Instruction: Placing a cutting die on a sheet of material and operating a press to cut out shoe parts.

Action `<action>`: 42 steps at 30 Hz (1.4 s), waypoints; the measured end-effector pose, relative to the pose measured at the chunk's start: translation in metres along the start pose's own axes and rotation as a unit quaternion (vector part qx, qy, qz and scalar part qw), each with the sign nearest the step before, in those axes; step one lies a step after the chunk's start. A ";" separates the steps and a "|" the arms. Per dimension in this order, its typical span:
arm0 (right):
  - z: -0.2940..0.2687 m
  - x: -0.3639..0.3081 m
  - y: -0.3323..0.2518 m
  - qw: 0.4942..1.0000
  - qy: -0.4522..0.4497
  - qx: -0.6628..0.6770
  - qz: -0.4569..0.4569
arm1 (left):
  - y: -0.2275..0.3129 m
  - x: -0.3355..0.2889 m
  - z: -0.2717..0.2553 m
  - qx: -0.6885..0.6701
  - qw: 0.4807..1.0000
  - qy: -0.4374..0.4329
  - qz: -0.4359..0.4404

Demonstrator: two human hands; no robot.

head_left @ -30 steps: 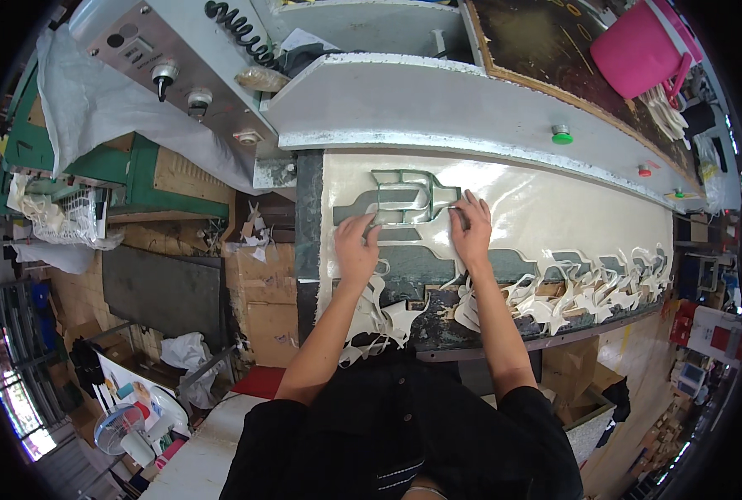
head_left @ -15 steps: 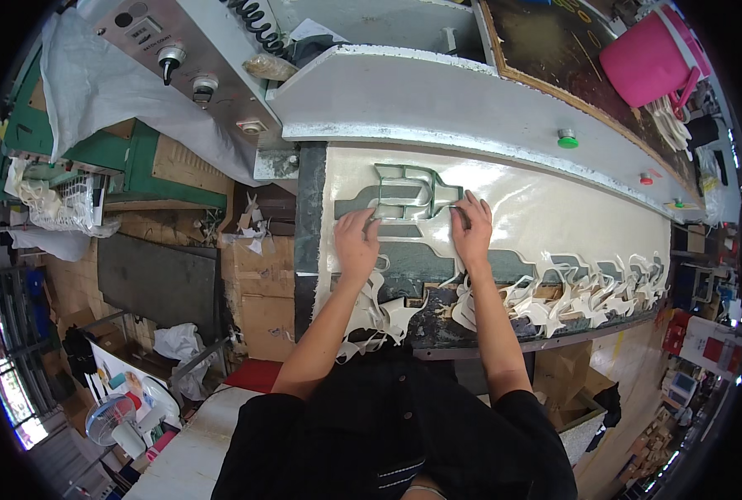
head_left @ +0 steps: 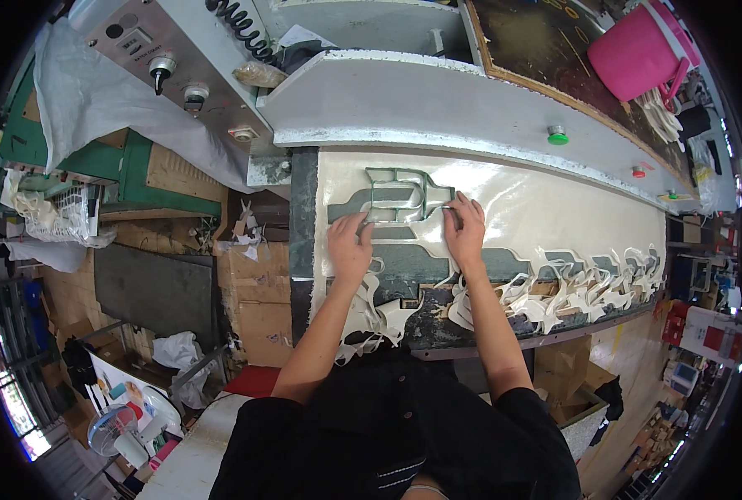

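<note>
A green metal cutting die (head_left: 425, 198), an open frame with curved inner blades, lies on a cream sheet (head_left: 538, 200) of glossy material. My left hand (head_left: 350, 246) is at the die's near left corner, thumb and fingers closed on its edge. At its narrow right end, my right hand (head_left: 466, 229) grips the frame between thumb and fingers. Shaped cut-outs in the sheet, beside and below the die, show the dark green cutting board (head_left: 303, 217) beneath. Curly cream offcuts (head_left: 546, 296) hang along the near edge.
A grey press beam (head_left: 438, 104) with a green button (head_left: 558, 135) and a red button (head_left: 638, 172) spans behind the sheet. A control box (head_left: 167, 58) stands at upper left. The pink bucket (head_left: 638, 50) sits at upper right, cardboard boxes (head_left: 564, 375) below the bench.
The whole view has shifted slightly. Both hands stay at the same ends of the die, and its place on the sheet looks nearly unchanged.
</note>
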State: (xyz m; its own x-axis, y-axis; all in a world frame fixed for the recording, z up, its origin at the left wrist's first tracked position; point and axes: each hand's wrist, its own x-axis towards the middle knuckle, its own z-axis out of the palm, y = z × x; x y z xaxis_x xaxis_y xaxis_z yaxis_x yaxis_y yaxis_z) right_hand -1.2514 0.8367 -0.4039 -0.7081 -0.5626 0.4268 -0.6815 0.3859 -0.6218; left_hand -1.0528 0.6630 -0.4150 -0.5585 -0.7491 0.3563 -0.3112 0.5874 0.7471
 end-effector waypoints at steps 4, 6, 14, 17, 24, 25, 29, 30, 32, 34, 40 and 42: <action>0.002 -0.002 0.006 1.000 0.002 -0.004 0.005 | 0.001 0.000 0.003 -0.005 1.000 -0.003 0.004; 0.002 -0.002 0.006 1.000 -0.001 -0.004 0.002 | 0.000 0.000 0.002 -0.002 1.000 -0.009 0.004; -0.001 0.006 -0.004 1.000 -0.005 0.004 0.008 | 0.003 0.008 -0.003 -0.008 1.000 -0.009 0.009; -0.005 0.016 -0.011 0.999 0.004 0.018 0.032 | 0.022 0.015 -0.011 -0.002 0.999 0.025 0.019; -0.055 0.058 -0.007 0.997 0.001 0.052 0.048 | 0.066 -0.047 -0.057 -0.144 0.928 -0.343 0.014; -0.068 0.074 -0.009 0.994 -0.019 0.075 0.075 | 0.072 -0.052 -0.055 -0.160 0.892 -0.420 0.056; -0.121 0.147 0.005 0.984 -0.070 0.121 0.111 | 0.080 -0.058 -0.041 -0.144 0.848 -0.492 0.134; -0.138 0.165 0.021 0.980 -0.088 0.129 0.121 | 0.079 -0.057 -0.038 -0.150 0.854 -0.476 0.150; -0.162 0.187 0.031 0.985 -0.103 0.043 0.128 | 0.082 -0.052 -0.031 -0.140 0.861 -0.466 0.146; -0.166 0.184 0.021 0.975 -0.169 -0.043 0.134 | 0.086 -0.044 -0.032 -0.105 0.870 -0.463 0.135; -0.127 0.057 -0.022 0.955 -0.279 -0.002 0.100 | 0.092 -0.026 -0.026 -0.093 0.897 -0.405 0.153; -0.126 0.019 -0.048 0.942 -0.319 0.011 0.107 | 0.091 -0.028 -0.032 -0.094 0.897 -0.409 0.139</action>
State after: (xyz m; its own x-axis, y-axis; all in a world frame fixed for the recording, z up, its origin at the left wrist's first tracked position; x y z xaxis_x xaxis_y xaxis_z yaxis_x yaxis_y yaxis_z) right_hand -1.2553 0.8993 -0.2834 -0.5683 -0.8012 -0.1874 -0.5262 0.5289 -0.6658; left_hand -1.0406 0.7275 -0.3386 -0.9957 -0.0602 0.0706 0.0208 0.5967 0.8022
